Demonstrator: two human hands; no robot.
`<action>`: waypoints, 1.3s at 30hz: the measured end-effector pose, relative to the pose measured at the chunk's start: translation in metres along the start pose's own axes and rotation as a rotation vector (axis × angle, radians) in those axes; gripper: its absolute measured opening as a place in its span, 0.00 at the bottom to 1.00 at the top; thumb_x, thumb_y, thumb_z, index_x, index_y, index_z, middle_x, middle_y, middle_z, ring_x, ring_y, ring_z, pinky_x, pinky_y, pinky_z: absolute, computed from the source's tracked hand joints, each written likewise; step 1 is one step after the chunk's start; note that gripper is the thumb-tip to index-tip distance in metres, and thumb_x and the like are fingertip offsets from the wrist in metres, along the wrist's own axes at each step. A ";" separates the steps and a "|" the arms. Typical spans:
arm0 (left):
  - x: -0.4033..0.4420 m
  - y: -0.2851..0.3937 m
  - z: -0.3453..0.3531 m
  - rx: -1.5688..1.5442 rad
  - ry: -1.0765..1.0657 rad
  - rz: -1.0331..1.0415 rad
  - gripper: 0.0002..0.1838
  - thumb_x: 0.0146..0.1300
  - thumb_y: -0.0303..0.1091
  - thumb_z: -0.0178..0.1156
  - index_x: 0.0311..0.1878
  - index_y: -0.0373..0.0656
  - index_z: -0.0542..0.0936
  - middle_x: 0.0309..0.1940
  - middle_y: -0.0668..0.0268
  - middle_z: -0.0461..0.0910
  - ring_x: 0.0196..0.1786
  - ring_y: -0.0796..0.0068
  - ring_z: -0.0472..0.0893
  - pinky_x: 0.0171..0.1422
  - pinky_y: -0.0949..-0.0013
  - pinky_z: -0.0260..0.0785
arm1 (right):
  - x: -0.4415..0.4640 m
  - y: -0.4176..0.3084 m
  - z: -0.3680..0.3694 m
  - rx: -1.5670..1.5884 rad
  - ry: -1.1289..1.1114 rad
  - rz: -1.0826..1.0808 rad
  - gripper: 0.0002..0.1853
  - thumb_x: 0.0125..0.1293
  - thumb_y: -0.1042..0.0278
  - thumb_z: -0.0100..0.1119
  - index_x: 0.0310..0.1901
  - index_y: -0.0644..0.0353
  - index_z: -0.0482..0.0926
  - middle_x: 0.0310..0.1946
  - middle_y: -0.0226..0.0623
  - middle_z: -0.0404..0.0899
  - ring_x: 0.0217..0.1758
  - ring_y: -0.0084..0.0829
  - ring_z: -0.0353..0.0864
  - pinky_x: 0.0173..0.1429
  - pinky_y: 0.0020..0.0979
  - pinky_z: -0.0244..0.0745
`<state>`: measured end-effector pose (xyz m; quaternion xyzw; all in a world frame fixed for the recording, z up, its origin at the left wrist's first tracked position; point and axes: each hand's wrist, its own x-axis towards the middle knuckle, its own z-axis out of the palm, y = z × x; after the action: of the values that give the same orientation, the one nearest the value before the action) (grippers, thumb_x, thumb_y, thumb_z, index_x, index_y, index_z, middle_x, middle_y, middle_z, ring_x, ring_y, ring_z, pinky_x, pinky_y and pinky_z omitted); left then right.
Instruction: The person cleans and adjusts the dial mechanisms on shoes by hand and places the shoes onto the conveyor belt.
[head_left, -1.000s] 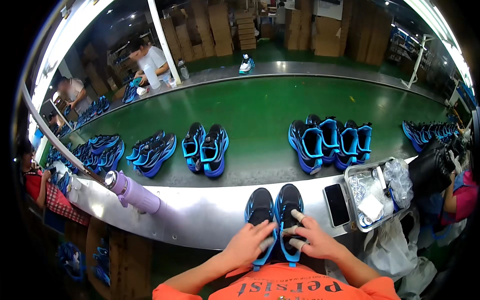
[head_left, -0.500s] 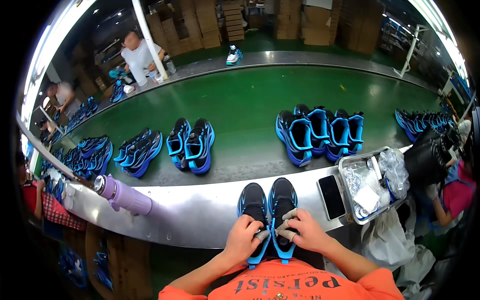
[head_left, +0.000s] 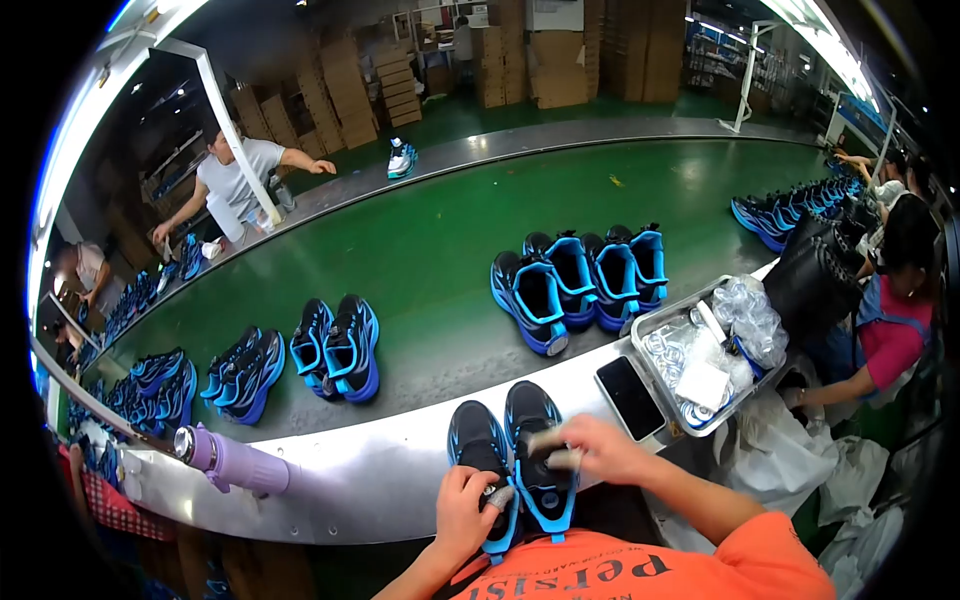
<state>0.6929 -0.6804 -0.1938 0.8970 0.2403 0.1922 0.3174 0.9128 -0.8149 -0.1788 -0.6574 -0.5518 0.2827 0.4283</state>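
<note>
Two black sneakers with bright blue trim stand side by side at the bench edge, toes pointing away from me: a left sneaker (head_left: 477, 432) and a right sneaker (head_left: 532, 408). My left hand (head_left: 464, 512) is closed on the left sneaker around its tongue and collar; a pale cover shows on its thumb. Above the right sneaker's laces hangs my right hand (head_left: 597, 450), its covered fingertips blurred but apart, with nothing visible between them. Whether those fingertips touch the shoe is unclear.
A phone (head_left: 630, 398) and a clear tray (head_left: 660, 345) of small parts lie to the right. At left stands a purple bottle (head_left: 240, 462). More sneakers (head_left: 580, 280) sit along the green belt (head_left: 430, 250). Several other people work around the line.
My right hand has lifted off the right sneaker's collar and moved forward over its laces. My left hand stays on the left sneaker. The camera view has shifted and tilted.
</note>
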 end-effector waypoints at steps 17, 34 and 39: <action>0.010 0.007 -0.012 -0.119 -0.216 -0.081 0.19 0.52 0.27 0.68 0.50 0.41 0.81 0.40 0.57 0.79 0.48 0.53 0.78 0.52 0.57 0.71 | -0.006 0.015 0.026 -0.175 0.059 -0.094 0.15 0.59 0.60 0.71 0.47 0.51 0.84 0.33 0.36 0.72 0.40 0.39 0.75 0.45 0.37 0.72; 0.022 -0.001 -0.003 -0.229 -0.308 -0.039 0.18 0.60 0.29 0.67 0.54 0.43 0.81 0.42 0.63 0.80 0.44 0.66 0.78 0.48 0.66 0.71 | -0.001 0.034 0.009 -0.088 -0.122 -0.066 0.16 0.57 0.62 0.72 0.48 0.50 0.83 0.38 0.41 0.71 0.45 0.45 0.76 0.50 0.41 0.73; 0.017 0.020 0.001 -0.012 -0.161 -0.106 0.22 0.54 0.23 0.66 0.54 0.41 0.79 0.43 0.58 0.76 0.49 0.53 0.77 0.54 0.58 0.71 | 0.003 0.031 -0.003 0.003 -0.163 -0.105 0.22 0.54 0.59 0.74 0.52 0.49 0.83 0.38 0.39 0.71 0.43 0.45 0.75 0.50 0.40 0.73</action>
<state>0.7135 -0.6854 -0.1780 0.8937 0.2601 0.1040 0.3505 0.9310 -0.8139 -0.2046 -0.6019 -0.6178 0.3133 0.3972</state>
